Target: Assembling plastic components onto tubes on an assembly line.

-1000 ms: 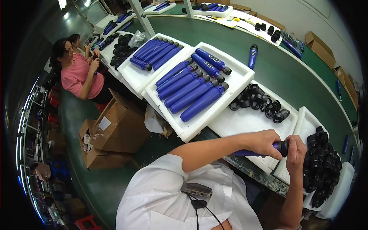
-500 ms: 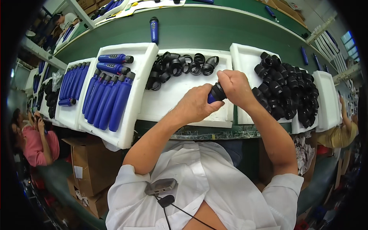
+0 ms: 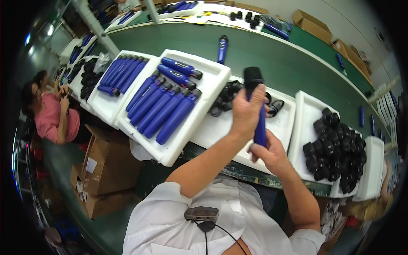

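Note:
A microphone with a blue handle and black head (image 3: pixel 260 127) stands nearly upright in the view, head at the far end. My left hand (image 3: pixel 246 112) is closed round its upper handle, just below the black head. At the lower end of the handle, my right hand (image 3: pixel 272 155) has its thumb and fingers closed about the tip. Beneath both hands lies a white foam tray (image 3: pixel 212 134) with loose black rings (image 3: pixel 275 108) along its far side, partly hidden by my left hand and the microphone.
To the left, a foam tray (image 3: pixel 168 159) carries several blue microphone bodies (image 3: pixel 163 112); another such tray (image 3: pixel 106 111) adjoins it. A foam tray (image 3: pixel 299 123) at right bears a heap of black parts (image 3: pixel 335 148). One microphone (image 3: pixel 222 50) lies beyond on the green bench (image 3: pixel 187 40).
The microphone has turned lengthwise, with its black head now away from me. My right hand has gone from the head to the handle's lower end. The whole view has swung left.

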Tool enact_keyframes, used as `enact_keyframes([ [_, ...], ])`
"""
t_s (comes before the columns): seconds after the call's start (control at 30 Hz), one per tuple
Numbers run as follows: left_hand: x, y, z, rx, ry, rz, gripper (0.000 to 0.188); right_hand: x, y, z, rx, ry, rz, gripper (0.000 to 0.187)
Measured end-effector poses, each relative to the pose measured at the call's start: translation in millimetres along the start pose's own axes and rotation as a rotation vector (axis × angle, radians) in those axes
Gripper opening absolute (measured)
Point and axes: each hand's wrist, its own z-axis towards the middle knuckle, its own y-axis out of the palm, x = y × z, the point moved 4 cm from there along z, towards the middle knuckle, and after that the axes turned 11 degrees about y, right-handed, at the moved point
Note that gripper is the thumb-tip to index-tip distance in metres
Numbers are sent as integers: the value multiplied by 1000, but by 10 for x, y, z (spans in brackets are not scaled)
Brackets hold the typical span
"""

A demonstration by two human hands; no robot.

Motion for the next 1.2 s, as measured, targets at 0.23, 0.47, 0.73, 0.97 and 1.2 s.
enact_keyframes([
  [0.23, 1100, -44, -263, -412, 759, 1106, 44, -261, -1701, 1089, 533, -84, -220, 30],
  [0.47, 1765, -940, 1010, -683, 389, 1792, 38, -99, -3105, 2229, 951, 233, -521, 34],
  [0.73, 1306, -1503, 1778, -1005, 296, 2135, 41, -266, -2915, 2129, 1223, 5, -946, 38],
  [0.97, 1222, -1417, 1963, -1041, 12, 2176, 55, -227, -976, 1019, 516, -427, -736, 19],
  [1.2, 1427, -1314, 1913, -937, 197, 2029, 51, -5, 490, 1157, 390, -556, -912, 31],
])
